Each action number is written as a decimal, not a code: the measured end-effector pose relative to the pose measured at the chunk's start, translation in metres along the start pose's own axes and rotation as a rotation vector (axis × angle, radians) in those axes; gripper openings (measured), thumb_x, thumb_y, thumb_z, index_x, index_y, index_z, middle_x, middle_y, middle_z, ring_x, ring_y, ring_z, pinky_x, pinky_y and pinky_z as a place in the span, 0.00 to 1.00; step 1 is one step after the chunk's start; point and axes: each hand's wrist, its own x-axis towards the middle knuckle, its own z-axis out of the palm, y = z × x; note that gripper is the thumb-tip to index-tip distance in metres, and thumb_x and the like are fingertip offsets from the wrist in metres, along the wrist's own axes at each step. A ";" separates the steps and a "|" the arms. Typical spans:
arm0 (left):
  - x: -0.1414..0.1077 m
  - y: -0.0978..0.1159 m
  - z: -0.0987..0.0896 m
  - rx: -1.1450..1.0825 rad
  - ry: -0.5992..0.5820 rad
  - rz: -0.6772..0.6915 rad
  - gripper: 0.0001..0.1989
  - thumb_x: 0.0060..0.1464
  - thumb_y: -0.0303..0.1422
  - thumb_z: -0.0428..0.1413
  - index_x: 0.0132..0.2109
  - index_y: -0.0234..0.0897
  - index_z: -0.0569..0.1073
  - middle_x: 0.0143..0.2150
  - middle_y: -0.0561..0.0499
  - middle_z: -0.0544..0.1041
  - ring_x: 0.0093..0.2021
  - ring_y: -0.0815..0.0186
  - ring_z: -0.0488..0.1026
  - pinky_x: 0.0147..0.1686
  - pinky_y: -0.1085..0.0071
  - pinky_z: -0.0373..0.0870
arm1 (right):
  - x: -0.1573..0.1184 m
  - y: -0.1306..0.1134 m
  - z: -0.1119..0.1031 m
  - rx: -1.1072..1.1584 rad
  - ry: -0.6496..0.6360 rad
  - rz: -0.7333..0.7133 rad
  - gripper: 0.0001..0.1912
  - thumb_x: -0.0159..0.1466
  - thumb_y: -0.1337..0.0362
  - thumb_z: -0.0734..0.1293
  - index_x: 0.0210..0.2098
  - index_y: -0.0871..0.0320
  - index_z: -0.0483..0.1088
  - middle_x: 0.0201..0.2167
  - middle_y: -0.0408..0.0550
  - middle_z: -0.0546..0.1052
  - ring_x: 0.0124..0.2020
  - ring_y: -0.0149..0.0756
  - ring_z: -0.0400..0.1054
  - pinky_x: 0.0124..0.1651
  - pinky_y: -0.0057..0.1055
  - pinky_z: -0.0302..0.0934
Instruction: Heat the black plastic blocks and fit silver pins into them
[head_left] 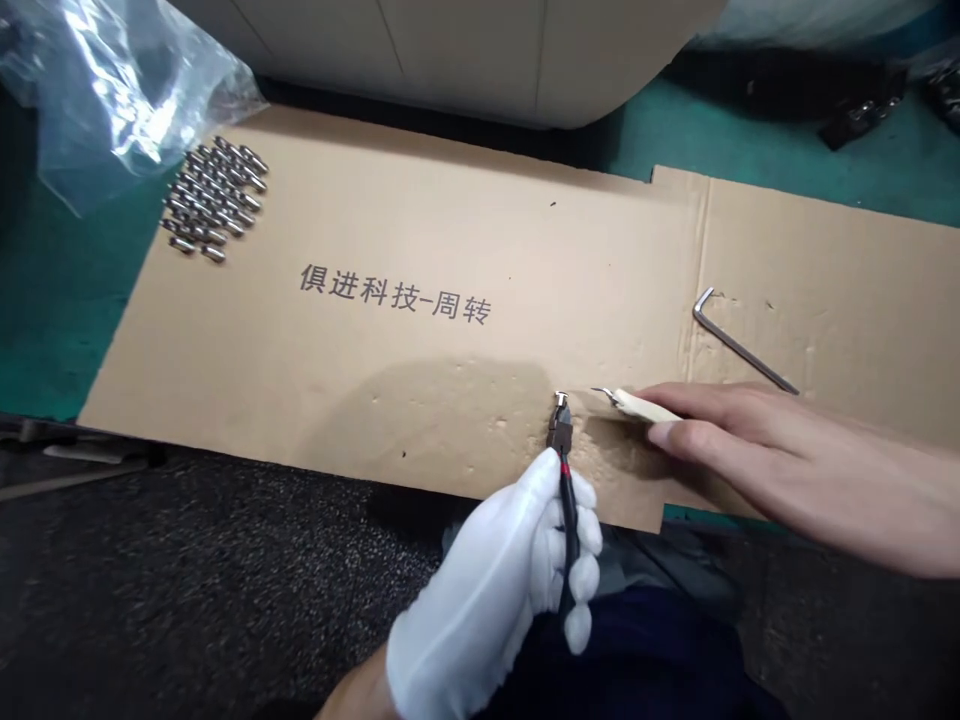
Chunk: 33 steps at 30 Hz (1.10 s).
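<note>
My left hand (487, 570), in a white cloth glove, grips black-handled pliers (561, 432) with a red band below the jaws. A tiny metal piece (559, 400) seems to be held in their tip, though it is too small to be sure. My bare right hand (780, 450) pinches a pale-handled deburring tool (645, 405), and its curved metal blade points left, close to the plier tip. Both hands are above the near edge of a cardboard sheet (420, 400). Several steel pins (214, 198) lie in rows at its far left, and a hex key (739, 345) lies to the right.
A clear plastic bag (112, 90) lies at the far left corner of the cardboard. Under the sheet are a green mat (60, 320) and a dark speckled surface (210, 570). A white panel (450, 50) stands beyond it, with black parts (855, 115) at the upper right.
</note>
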 end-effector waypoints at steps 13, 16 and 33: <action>0.006 0.014 -0.029 -0.177 -0.260 -0.204 0.21 0.68 0.49 0.46 0.44 0.36 0.74 0.35 0.49 0.71 0.25 0.68 0.70 0.17 0.74 0.72 | 0.021 -0.030 0.009 -0.240 -0.106 -0.087 0.19 0.72 0.50 0.56 0.52 0.50 0.72 0.37 0.50 0.80 0.30 0.43 0.73 0.32 0.40 0.61; 0.008 0.014 -0.029 -0.200 -0.277 -0.213 0.21 0.67 0.49 0.49 0.44 0.35 0.74 0.36 0.48 0.72 0.25 0.67 0.71 0.18 0.73 0.73 | 0.023 -0.029 0.005 -0.270 -0.166 -0.119 0.19 0.73 0.51 0.56 0.53 0.51 0.71 0.39 0.49 0.79 0.32 0.43 0.74 0.32 0.40 0.62; 0.013 0.012 -0.033 -0.289 -0.302 -0.275 0.24 0.68 0.48 0.46 0.43 0.32 0.75 0.35 0.47 0.72 0.25 0.66 0.73 0.17 0.72 0.73 | 0.028 -0.032 -0.005 -0.245 -0.255 -0.109 0.19 0.74 0.52 0.53 0.48 0.53 0.71 0.36 0.48 0.76 0.28 0.40 0.72 0.30 0.38 0.60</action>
